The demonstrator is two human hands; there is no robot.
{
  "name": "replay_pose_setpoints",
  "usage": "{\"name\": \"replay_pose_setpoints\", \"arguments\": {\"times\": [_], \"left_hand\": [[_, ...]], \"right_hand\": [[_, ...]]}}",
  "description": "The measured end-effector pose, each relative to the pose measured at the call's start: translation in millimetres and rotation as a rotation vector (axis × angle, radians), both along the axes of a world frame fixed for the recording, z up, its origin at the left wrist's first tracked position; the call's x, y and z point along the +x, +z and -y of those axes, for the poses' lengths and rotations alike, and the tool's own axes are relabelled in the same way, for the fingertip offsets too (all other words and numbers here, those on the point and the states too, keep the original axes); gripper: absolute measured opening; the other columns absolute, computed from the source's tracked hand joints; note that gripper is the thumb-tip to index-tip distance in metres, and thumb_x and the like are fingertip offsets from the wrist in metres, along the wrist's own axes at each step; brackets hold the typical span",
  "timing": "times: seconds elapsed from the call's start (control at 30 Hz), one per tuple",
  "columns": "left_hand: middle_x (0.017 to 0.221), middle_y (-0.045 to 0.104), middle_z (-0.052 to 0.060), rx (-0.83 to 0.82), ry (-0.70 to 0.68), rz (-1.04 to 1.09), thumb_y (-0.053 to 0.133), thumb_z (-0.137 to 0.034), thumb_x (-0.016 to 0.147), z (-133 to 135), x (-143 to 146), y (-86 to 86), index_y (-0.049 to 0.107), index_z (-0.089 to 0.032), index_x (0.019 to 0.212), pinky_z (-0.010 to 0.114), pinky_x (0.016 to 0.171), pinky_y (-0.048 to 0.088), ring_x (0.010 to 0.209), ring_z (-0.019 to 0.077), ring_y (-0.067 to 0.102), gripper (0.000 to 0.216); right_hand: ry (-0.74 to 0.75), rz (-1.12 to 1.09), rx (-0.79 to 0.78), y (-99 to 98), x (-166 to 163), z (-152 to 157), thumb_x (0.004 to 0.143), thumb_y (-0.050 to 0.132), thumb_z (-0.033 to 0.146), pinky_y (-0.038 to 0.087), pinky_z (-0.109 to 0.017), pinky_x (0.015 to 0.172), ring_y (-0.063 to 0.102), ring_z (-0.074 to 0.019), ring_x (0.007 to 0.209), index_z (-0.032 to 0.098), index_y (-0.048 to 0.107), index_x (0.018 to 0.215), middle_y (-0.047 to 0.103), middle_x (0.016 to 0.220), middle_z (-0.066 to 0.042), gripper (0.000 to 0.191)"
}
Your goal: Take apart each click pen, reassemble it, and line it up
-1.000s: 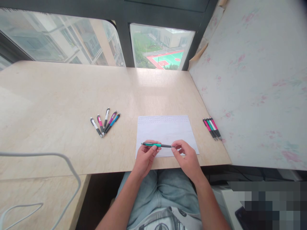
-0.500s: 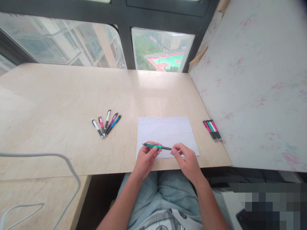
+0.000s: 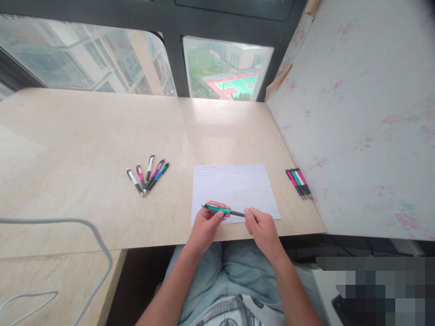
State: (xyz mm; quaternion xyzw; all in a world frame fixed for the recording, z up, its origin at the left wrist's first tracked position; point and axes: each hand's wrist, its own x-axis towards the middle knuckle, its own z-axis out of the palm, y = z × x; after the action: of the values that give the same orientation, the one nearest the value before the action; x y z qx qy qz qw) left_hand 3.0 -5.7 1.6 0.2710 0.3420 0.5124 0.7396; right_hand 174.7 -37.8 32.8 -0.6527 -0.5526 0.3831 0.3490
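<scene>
You are looking at nothing that can actually be read. The sheet of paper (image 3: 234, 192) lying near the desk's (image 3: 84, 136) front edge is carrying faint lines of writing along its far edge, but they are showing too small and pale to make out a single word. The print on the shirt at the bottom of the view is showing only as a dark drawing, with no letters coming through. The pens are showing no legible brand marks.

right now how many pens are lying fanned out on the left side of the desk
5, fanned with tips meeting: white, pink, white, purple, blue. Another bunch lies right; one green pen is held.
</scene>
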Motion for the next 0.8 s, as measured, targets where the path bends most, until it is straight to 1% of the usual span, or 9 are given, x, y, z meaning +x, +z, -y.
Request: {"name": "replay_pose_setpoints", "arguments": {"times": [0.1, 0.17, 0.3, 0.4, 0.47, 0.53, 0.67, 0.73, 0.8], "left_hand": [[0.095, 0.073, 0.006, 0.001, -0.004, 0.004, 0.079, -0.022, 0.078, 0, 0, -0.5, 0.071, -0.017, 0.088, 0.026, 0.078, 0.050, 0.077, 0.0119, 0.063, 0.014], [0.095, 0.073, 0.005, -0.017, 0.001, 0.001, 0.079, -0.022, 0.078, 0, 0, -0.8, 0.071, -0.017, 0.090, 0.025, 0.078, 0.049, 0.078, 0.0113, 0.063, 0.015], [0.096, 0.074, 0.005, -0.071, 0.016, 0.024, 0.080, -0.020, 0.077, 0, 1, 1.1, 0.070, -0.019, 0.099, 0.025, 0.080, 0.049, 0.080, 0.0114, 0.065, 0.025], [0.097, 0.073, 0.005, -0.121, 0.047, 0.041, 0.080, -0.020, 0.077, -2, 1, 2.9, 0.068, -0.020, 0.108, 0.026, 0.079, 0.049, 0.082, 0.0126, 0.066, 0.033], [0.098, 0.072, 0.005, -0.145, 0.063, 0.042, 0.080, -0.021, 0.076, -3, 1, 2.9, 0.069, -0.019, 0.106, 0.025, 0.078, 0.050, 0.082, 0.0126, 0.066, 0.032], [0.097, 0.070, 0.005, -0.140, 0.073, 0.045, 0.080, -0.021, 0.076, -3, 2, 1.9, 0.071, -0.018, 0.102, 0.025, 0.076, 0.049, 0.080, 0.0120, 0.065, 0.028], [0.093, 0.069, 0.005, -0.091, 0.070, 0.029, 0.079, -0.024, 0.078, -3, 3, 0.3, 0.072, -0.016, 0.097, 0.024, 0.074, 0.048, 0.080, 0.0126, 0.061, 0.022], [0.089, 0.068, 0.005, -0.073, 0.058, 0.002, 0.079, -0.027, 0.078, -2, 4, 0.2, 0.071, -0.016, 0.096, 0.025, 0.073, 0.047, 0.079, 0.0131, 0.060, 0.022], [0.085, 0.067, 0.004, -0.044, 0.042, -0.051, 0.078, -0.029, 0.079, -1, 4, -0.1, 0.071, -0.016, 0.096, 0.025, 0.071, 0.045, 0.075, 0.0129, 0.058, 0.022]], "right_hand": [[0.010, -0.074, -0.052, 0.8, 1, -1, 0.100, 0.040, 0.047, 0.036, -0.025, 0.054, 0.047, -0.0122, 0.049, 0.020, 0.047, 0.054, 0.049, 0.048, 0.003, 0.053], [0.013, -0.124, -0.069, 2.1, 3, -3, 0.099, 0.042, 0.048, 0.040, -0.025, 0.057, 0.051, -0.0134, 0.053, 0.020, 0.054, 0.058, 0.055, 0.053, 0.001, 0.051], [0.077, -0.201, -0.043, 5.1, 5, -5, 0.098, 0.047, 0.045, 0.048, -0.028, 0.066, 0.060, -0.0163, 0.067, 0.018, 0.064, 0.074, 0.066, 0.070, -0.003, 0.040], [0.094, -0.149, 0.000, 4.8, 4, -4, 0.094, 0.054, 0.039, 0.050, -0.029, 0.068, 0.064, -0.0186, 0.073, 0.018, 0.069, 0.086, 0.070, 0.078, -0.004, 0.027], [0.075, -0.083, 0.034, 3.8, 3, -3, 0.090, 0.058, 0.034, 0.051, -0.030, 0.066, 0.065, -0.0199, 0.078, 0.019, 0.071, 0.094, 0.072, 0.085, -0.006, 0.021], [0.088, -0.026, 0.062, 3.7, 3, -2, 0.088, 0.059, 0.030, 0.052, -0.030, 0.065, 0.066, -0.0203, 0.080, 0.019, 0.071, 0.095, 0.072, 0.089, -0.007, 0.018], [0.208, 0.018, 0.045, 7.5, 2, -1, 0.086, 0.060, 0.026, 0.051, -0.029, 0.065, 0.065, -0.0187, 0.079, 0.020, 0.069, 0.092, 0.072, 0.088, -0.005, 0.013], [0.241, 0.009, 0.015, 10.1, 1, -1, 0.087, 0.062, 0.029, 0.051, -0.029, 0.065, 0.065, -0.0183, 0.078, 0.020, 0.069, 0.096, 0.071, 0.088, -0.005, 0.015], [0.227, -0.018, 0.000, 12.1, -1, -1, 0.088, 0.062, 0.031, 0.052, -0.029, 0.065, 0.065, -0.0176, 0.077, 0.020, 0.068, 0.105, 0.071, 0.087, -0.004, 0.021]]}}
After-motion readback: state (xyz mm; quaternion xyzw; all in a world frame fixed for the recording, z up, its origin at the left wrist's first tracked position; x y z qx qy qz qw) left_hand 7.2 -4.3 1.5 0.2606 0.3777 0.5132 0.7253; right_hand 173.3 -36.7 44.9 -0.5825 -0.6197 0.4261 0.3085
